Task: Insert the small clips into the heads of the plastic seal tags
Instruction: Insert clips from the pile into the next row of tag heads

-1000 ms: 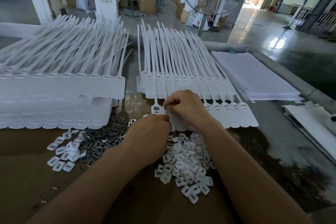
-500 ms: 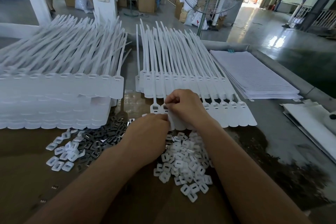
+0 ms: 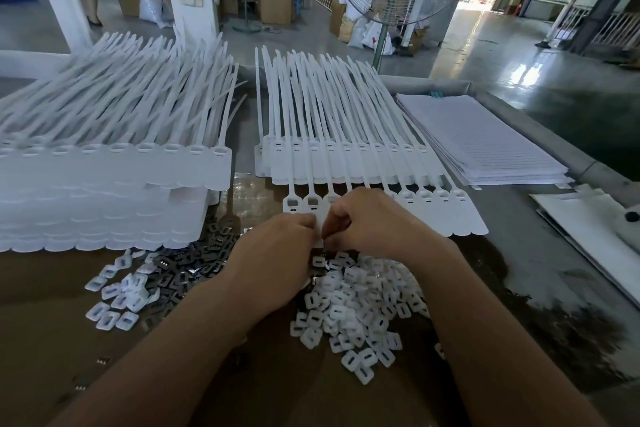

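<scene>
Right hand is pinching one seal tag; left hand is touching it, grip hidden, cannot tell; two white clip piles and one dark clip pile are lying nearby

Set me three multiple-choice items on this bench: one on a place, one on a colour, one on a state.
1. Where do the white clips lie?
A. On the paper stack.
B. On the table, under the right forearm.
C. On the floor.

2. Most loose pieces at the tag stack's foot are:
A. Red.
B. Yellow.
C. Dark grey.

3. How are the left hand and right hand?
A. Curled, meeting at the front tags' heads.
B. Flat on the table, apart.
C. Lifting paper.

Key: 1 B, the pile spreads beneath that forearm. 2 C, they look dark beside a few white ones. 3 A, both hands' knuckles bend over the tag heads.
</scene>
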Available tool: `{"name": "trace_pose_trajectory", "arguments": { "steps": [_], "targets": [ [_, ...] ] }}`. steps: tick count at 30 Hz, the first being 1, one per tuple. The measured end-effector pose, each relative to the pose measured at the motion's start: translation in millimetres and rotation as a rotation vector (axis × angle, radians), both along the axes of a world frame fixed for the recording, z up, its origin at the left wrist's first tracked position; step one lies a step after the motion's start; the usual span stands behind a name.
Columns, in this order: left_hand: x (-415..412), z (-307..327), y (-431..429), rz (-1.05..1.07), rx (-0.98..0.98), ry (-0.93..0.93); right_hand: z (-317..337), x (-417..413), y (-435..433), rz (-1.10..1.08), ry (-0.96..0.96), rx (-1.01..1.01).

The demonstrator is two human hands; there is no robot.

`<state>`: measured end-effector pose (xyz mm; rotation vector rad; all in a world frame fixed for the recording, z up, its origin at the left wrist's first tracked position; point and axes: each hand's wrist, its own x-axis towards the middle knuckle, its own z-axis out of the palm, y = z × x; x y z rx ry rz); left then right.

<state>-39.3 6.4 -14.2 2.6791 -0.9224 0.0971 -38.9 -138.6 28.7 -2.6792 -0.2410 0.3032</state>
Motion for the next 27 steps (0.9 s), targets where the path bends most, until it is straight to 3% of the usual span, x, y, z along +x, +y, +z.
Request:
{"name": "trace_pose_trajectory", "arguments": {
  "steps": [15, 18, 21, 27],
  "targets": [
    [3, -2, 2, -0.015, -0.019, 0.02, -9, -6, 17, 0.044, -0.08, -0.344],
    [2, -2, 2, -0.009, -0.017, 0.008, -10, -6, 12, 0.081, -0.011, -0.262],
    [2, -4, 2, -0.008, -0.003, -0.018, -10, -5, 2, 0.023, 0.01, -0.022],
    [5, -5, 3, -0.035, 0.071, 0.01, -15, 19, -9, -0.127, -0.185, 0.247]
  ]
}}
